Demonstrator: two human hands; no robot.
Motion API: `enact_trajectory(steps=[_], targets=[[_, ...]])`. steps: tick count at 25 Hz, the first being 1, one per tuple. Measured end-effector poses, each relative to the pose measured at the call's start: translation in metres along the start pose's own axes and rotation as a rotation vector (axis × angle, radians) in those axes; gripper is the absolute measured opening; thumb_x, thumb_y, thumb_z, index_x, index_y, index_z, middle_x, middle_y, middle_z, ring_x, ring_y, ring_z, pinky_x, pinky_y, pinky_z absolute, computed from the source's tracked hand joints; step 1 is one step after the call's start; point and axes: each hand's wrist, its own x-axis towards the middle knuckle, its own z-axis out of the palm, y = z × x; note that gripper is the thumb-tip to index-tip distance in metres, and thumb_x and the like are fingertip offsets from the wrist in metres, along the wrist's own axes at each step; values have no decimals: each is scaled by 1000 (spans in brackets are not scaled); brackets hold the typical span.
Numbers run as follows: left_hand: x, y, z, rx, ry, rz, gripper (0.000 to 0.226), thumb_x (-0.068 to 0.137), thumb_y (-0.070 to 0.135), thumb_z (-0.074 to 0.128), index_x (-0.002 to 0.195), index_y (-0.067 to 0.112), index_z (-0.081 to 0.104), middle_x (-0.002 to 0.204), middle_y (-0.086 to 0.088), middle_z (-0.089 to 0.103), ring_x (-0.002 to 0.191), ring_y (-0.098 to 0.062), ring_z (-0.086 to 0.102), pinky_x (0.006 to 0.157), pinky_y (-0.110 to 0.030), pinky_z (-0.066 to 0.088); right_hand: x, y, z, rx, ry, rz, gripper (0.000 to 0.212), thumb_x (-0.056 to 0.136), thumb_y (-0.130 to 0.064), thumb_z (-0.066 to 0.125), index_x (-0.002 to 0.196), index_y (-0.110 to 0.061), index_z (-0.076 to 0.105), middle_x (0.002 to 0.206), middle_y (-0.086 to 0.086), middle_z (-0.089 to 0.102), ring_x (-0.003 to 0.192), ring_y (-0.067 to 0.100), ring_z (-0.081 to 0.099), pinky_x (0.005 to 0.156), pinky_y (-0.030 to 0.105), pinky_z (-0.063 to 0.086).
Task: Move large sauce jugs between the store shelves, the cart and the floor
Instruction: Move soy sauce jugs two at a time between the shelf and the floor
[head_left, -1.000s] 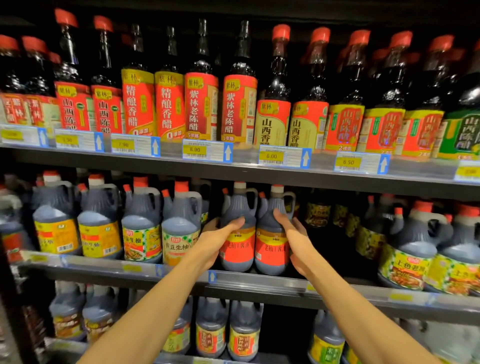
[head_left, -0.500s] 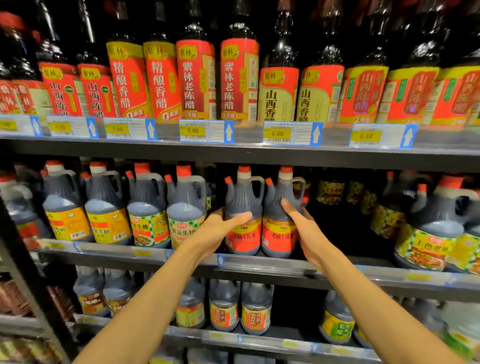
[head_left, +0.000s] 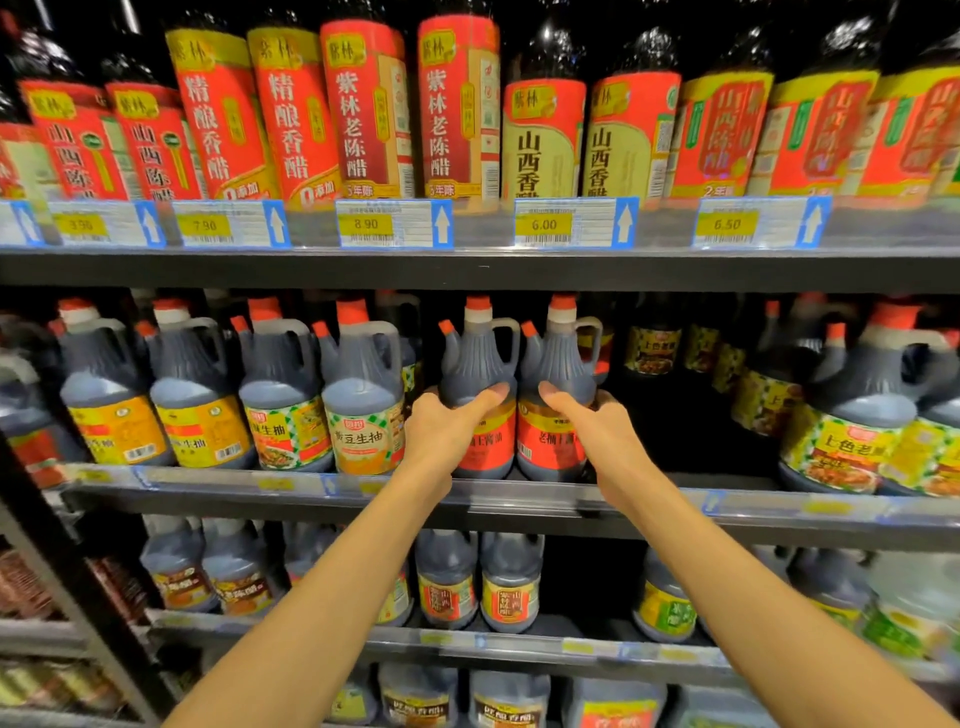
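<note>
Two large dark sauce jugs with red labels and orange caps stand side by side on the middle shelf (head_left: 519, 501). My left hand (head_left: 447, 431) grips the left jug (head_left: 478, 364) around its body, thumb across the front. My right hand (head_left: 597, 431) grips the right jug (head_left: 558, 364) the same way from its right side. Both jugs stand upright on the shelf. My fingers behind the jugs are hidden.
More jugs with yellow and green labels (head_left: 363, 405) crowd the shelf to the left. A dark gap (head_left: 685, 426) lies right of the held jugs, then big jugs (head_left: 852, 426). Tall vinegar bottles (head_left: 363, 104) fill the shelf above; smaller jugs (head_left: 478, 587) sit below.
Both hands have closed in around the two red-label jugs, thumbs now wrapping the fronts. The view has moved closer to the shelf.
</note>
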Motion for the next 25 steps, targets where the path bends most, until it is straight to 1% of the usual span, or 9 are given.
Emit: enact_trajectory(steps=[5,8,9,11,14,17,20,21,25], targets=[[14,-5,2,-45,34,19,109,50,69,85,135,7,55,126,-6,68,113,-24,64,93,-44,56,6,0,4,97,-14,-1,100,50,-64,88,134,-19,58,121,-1,72,110,20,70,99,48,55],[19,-3,4,-103,30,22,88,58,58,89,128,15,60,122,-2,70,108,-21,67,94,-44,57,9,0,7,117,-48,-25,86,53,-62,89,127,-25,64,117,-4,75,109,19,71,100,47,55],[21,-3,5,-128,34,17,85,59,55,89,129,16,58,123,-1,70,108,-22,68,95,-45,57,11,1,8,121,-49,-30,87,53,-63,89,128,-26,63,118,-4,75,110,19,71,101,48,55],[26,-5,8,-183,32,-7,83,65,50,90,133,17,55,125,-1,68,109,-23,68,95,-44,56,15,1,12,129,-45,-30,100,49,-69,90,134,-27,59,123,-4,73,113,20,70,102,48,53],[31,-6,13,-245,37,5,75,71,43,89,132,16,55,127,-4,68,110,-24,68,97,-46,56,22,1,17,118,-41,-41,115,42,-76,88,140,-28,55,128,-6,70,118,20,67,105,49,52],[37,-4,17,-238,46,18,85,71,44,88,140,11,52,133,-7,66,118,-27,65,103,-50,52,31,3,22,109,-31,-37,118,42,-79,88,143,-29,52,131,-6,69,121,21,65,106,50,51],[42,-1,21,-213,72,16,105,58,60,85,145,12,49,140,-7,61,127,-29,59,107,-51,48,37,7,24,118,-19,-49,119,44,-81,86,145,-30,49,135,-5,66,124,22,63,107,52,49],[45,-1,21,-197,80,13,107,57,62,84,145,12,49,141,-7,61,129,-30,58,108,-51,47,38,7,25,109,-10,-49,121,44,-82,85,146,-29,48,137,-4,65,126,23,61,108,52,48],[53,5,20,-122,114,-19,89,75,48,84,146,10,47,147,-9,56,135,-32,52,111,-50,44,39,1,30,79,13,-33,122,46,-78,80,150,-26,43,144,1,60,131,28,56,111,53,45]])
